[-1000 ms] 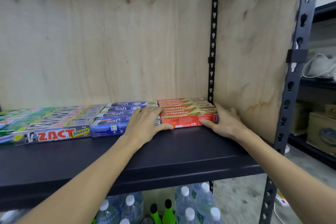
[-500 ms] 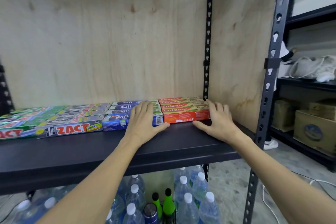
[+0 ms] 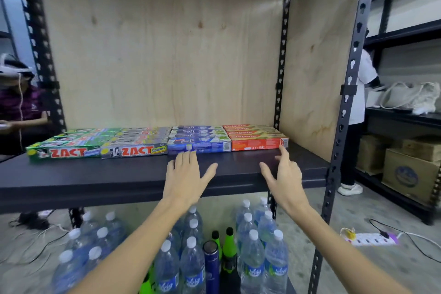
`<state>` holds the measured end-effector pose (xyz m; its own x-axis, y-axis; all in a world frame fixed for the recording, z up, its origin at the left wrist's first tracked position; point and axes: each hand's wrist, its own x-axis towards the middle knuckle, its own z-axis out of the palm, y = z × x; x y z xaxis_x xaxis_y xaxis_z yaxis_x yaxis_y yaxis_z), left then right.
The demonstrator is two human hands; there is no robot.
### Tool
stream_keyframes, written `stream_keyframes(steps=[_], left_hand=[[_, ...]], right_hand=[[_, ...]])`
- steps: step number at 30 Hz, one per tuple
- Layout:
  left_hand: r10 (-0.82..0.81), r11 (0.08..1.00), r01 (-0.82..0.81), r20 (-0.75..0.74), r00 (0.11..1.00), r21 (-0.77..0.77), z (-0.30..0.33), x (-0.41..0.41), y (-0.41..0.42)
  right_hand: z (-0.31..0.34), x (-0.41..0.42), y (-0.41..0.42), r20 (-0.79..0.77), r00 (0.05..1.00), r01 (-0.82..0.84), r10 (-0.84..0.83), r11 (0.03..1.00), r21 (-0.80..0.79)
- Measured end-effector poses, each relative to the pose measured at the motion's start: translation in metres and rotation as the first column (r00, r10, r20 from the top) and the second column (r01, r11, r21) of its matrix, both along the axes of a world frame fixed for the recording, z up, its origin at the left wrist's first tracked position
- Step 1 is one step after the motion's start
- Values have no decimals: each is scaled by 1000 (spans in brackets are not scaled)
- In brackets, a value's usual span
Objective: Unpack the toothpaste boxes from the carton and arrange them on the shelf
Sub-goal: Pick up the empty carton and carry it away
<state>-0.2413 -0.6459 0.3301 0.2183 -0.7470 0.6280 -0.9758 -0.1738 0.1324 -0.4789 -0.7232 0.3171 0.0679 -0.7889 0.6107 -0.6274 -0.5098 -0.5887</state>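
Shelf (image 3: 95, 174), dark, plywood-backed; one row of toothpaste boxes along its rear half, four stacks side by side, touching, each box lying flat with its long axis running left-right and a long printed side facing front. Far left, green Zact stack (image 3: 64, 150); next, grey Zact stack (image 3: 134, 149); next, blue Safi stack (image 3: 199, 143); far right, red Colgate stack (image 3: 259, 142), its right end just beside the plywood side panel (image 3: 317, 67). Boxes per stack cannot be counted exactly; about four tops show front to back in the Safi and Colgate stacks. Left hand (image 3: 185, 175): grip open, fingers straight and spread, palm down over the shelf front, holding nothing; fingertips just at the lower front edge of the Safi stack, contact unclear. Right hand (image 3: 282, 172): grip open, fingers extended, holding nothing; one fingertip at the lower right front corner of the Colgate stack, touching or nearly so. Below the shelf: clear water bottles (image 3: 253, 253), more than a dozen, white caps; two green bottles (image 3: 228, 241); one dark can (image 3: 211, 260).
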Motion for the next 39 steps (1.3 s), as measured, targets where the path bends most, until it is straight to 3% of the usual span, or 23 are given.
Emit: stream_keyframes(steps=[3, 5, 8, 11, 16, 22, 25, 28, 36, 39], left_hand=[[-72, 996, 78, 146, 987, -36, -34, 19, 44], [-121, 991, 129, 157, 980, -42, -62, 32, 75], [-147, 988, 141, -108, 983, -62, -111, 42, 119], [-47, 998, 59, -335, 941, 24, -181, 57, 161], [168, 962, -33, -491, 855, 271, -296, 82, 216], [387, 908, -176, -602, 698, 380, -377, 105, 272], [453, 877, -130, -705, 546, 463, -404, 119, 294], [371, 911, 24, -841, 394, 413, -424, 130, 308], [260, 946, 102, -910, 323, 307, -441, 132, 315], [344, 918, 83, -882, 321, 388, -444, 135, 319]], right_hand=[[-24, 10, 36, 51, 998, -41, 45, 997, -72], [-49, 16, 62, 66, 994, -82, 88, 993, -83], [-105, 24, 99, 115, 983, -147, 147, 989, -3], [-175, 26, 130, 97, 973, -220, 208, 965, 141], [-286, 18, 159, -2, 974, -209, 226, 902, 378], [-378, -9, 182, -110, 974, -74, 197, 740, 668], [-402, -5, 189, -91, 967, -91, 238, 657, 749], [-411, 0, 187, -122, 964, -61, 237, 643, 763], [-419, -8, 173, -85, 953, -115, 291, 605, 788], [-430, -17, 175, -72, 971, -76, 227, 581, 810]])
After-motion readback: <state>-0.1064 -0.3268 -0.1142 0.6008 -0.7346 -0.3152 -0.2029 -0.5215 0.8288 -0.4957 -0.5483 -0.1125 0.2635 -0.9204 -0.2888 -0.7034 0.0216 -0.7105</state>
